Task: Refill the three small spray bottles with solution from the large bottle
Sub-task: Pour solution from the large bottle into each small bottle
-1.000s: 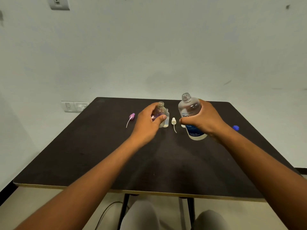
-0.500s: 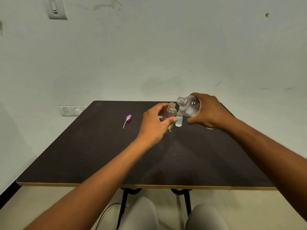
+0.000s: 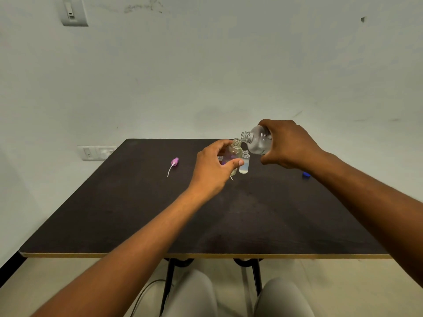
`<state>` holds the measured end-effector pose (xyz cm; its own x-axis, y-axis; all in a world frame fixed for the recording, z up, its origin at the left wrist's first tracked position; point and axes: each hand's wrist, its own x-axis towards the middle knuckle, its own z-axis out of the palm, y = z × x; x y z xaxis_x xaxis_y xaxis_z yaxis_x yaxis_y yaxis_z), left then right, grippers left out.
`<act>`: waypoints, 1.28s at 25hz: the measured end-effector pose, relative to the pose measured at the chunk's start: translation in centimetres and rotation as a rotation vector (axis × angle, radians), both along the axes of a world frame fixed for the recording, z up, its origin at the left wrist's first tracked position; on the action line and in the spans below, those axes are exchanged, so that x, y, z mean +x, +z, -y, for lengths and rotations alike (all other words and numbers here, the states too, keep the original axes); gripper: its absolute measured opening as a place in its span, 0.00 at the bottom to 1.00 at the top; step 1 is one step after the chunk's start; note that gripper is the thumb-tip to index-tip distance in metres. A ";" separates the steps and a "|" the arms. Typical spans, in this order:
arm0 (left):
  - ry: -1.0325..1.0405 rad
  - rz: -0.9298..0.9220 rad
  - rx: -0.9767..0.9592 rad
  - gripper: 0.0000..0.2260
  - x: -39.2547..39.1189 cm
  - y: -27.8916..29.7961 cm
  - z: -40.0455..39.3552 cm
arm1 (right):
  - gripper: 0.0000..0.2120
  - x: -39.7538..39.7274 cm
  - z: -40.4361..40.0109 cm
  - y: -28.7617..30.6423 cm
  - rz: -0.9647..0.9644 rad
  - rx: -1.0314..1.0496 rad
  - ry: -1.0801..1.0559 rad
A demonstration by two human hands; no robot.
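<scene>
Head view of a pour over a dark surface (image 3: 114, 216). Right hand (image 3: 288, 144) wraps its grip around the large bottle (image 3: 257, 139), fingers curled over the clear, rounded body; the bottle is uncapped, tipped with its threaded neck pointing left and slightly down, held above the surface. Its mouth sits just above and beside the open neck of a small spray bottle (image 3: 234, 154), a clear glass-like vessel with a faint yellowish tint at the base, gripped between thumb and curled fingers of the left hand (image 3: 211, 167). Whether liquid is flowing cannot be told. Second small bottle (image 3: 244, 162), uncapped and narrower, stands upright on the surface just right of the held one, with a pale layer of liquid at its bottom. Pink spray cap (image 3: 174, 161) with a white dip tube lies on the surface well to the left; blue cap (image 3: 306, 174) lies toward the right edge, partly behind the right forearm.
</scene>
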<state>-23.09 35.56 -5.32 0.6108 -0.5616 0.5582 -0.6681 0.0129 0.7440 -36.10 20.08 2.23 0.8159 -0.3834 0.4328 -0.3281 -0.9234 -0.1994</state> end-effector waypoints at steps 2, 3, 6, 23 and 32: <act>0.006 0.001 0.009 0.22 0.0 0.1 0.0 | 0.21 0.0 -0.1 0.4 -0.022 -0.039 -0.018; 0.009 0.001 0.011 0.22 -0.1 0.1 0.0 | 0.21 0.0 -0.2 0.6 -0.034 -0.062 -0.028; 0.020 -0.001 0.022 0.23 -0.2 0.1 0.0 | 0.22 0.1 -0.4 1.0 -0.063 -0.124 -0.048; 0.051 -0.021 0.046 0.24 -0.4 0.4 -0.1 | 0.22 0.6 -1.0 2.5 -0.123 -0.334 -0.083; 0.060 -0.036 0.060 0.23 -0.5 0.4 0.0 | 0.23 1.0 -1.1 2.8 -0.153 -0.401 -0.095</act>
